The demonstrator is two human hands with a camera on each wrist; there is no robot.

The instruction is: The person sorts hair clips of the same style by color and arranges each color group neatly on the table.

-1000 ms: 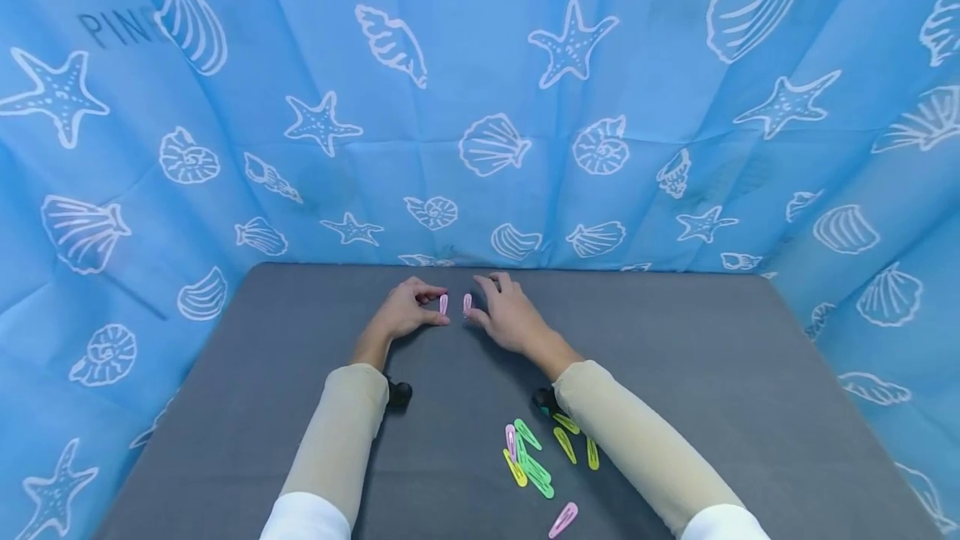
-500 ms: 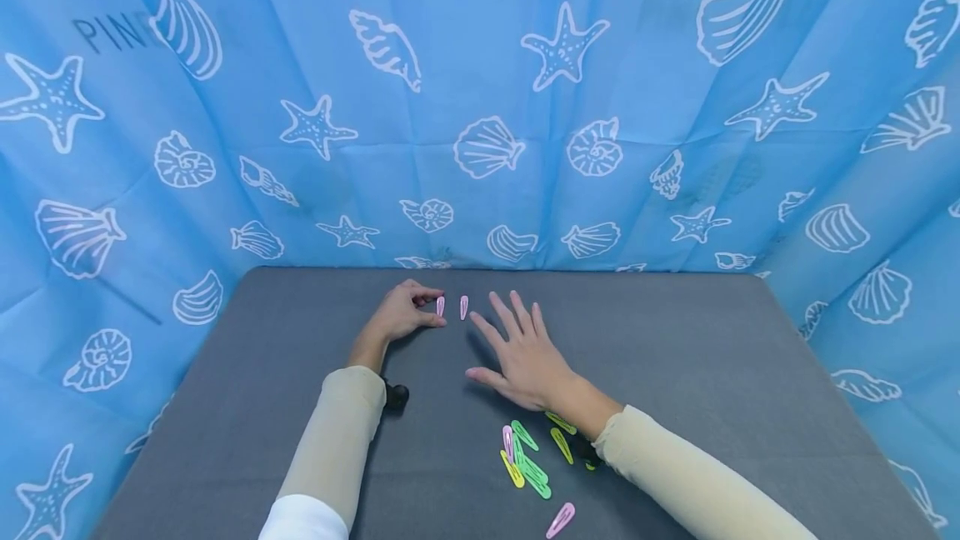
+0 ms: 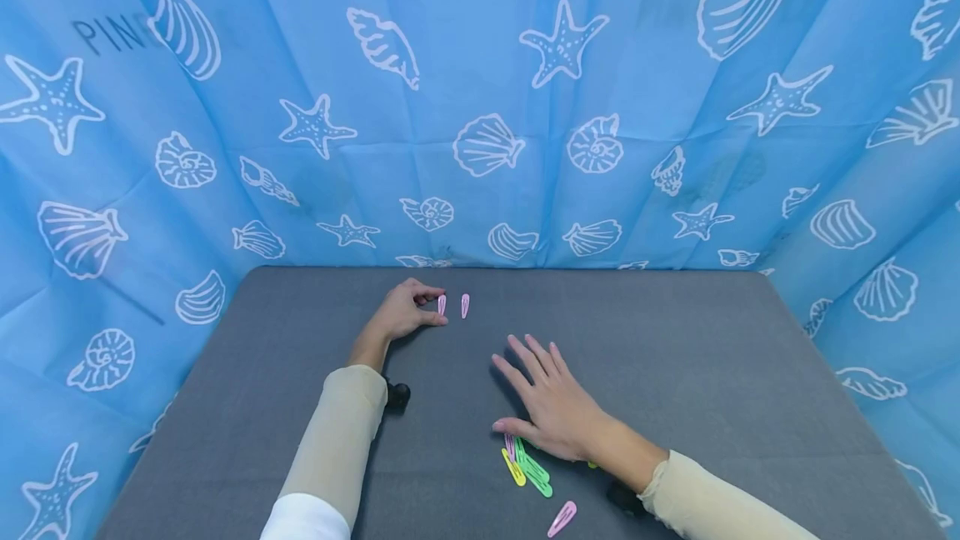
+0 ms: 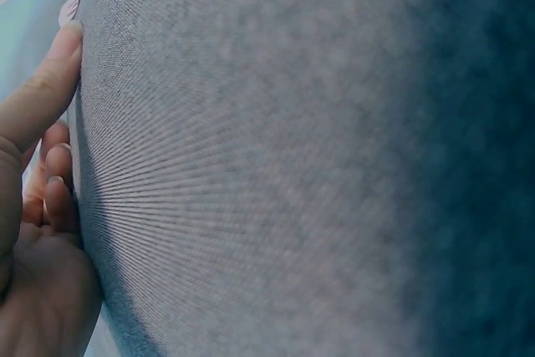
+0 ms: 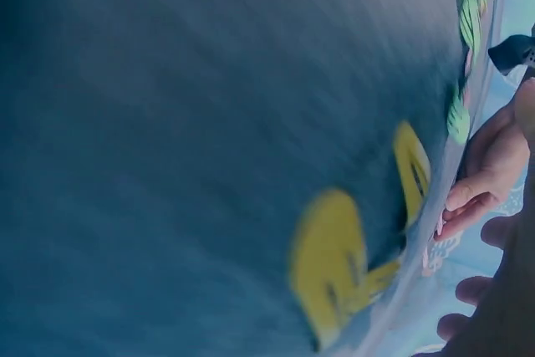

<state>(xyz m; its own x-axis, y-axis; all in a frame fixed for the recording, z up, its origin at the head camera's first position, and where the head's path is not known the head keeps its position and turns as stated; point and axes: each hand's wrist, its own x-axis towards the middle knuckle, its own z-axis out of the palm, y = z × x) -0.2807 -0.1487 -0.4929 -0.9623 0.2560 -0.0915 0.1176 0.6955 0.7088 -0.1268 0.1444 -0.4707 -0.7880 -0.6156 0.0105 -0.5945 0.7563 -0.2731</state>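
Near the back edge of the table, my left hand [image 3: 405, 308] holds a pink snap hair clip [image 3: 442, 305] at its two ends, between thumb and index finger. A second pink hair clip [image 3: 465, 306] lies just to its right, apart from the hand. My right hand [image 3: 558, 407] is spread, fingers straight, over part of a loose pile. Below its thumb show a yellow hair clip [image 3: 513, 467] and green hair clips [image 3: 535, 472]. In the right wrist view yellow clips [image 5: 330, 261] lie under this hand, close to the camera and blurred.
Another pink clip [image 3: 562, 518] lies alone near the front of the grey table [image 3: 420, 457]. A blue curtain [image 3: 480, 65] with white shells and starfish hangs behind the table and along its sides.
My right hand has let go of the second pink clip, opened, and drawn back toward the front right, over the pile. The left hand stays at its pink clip.
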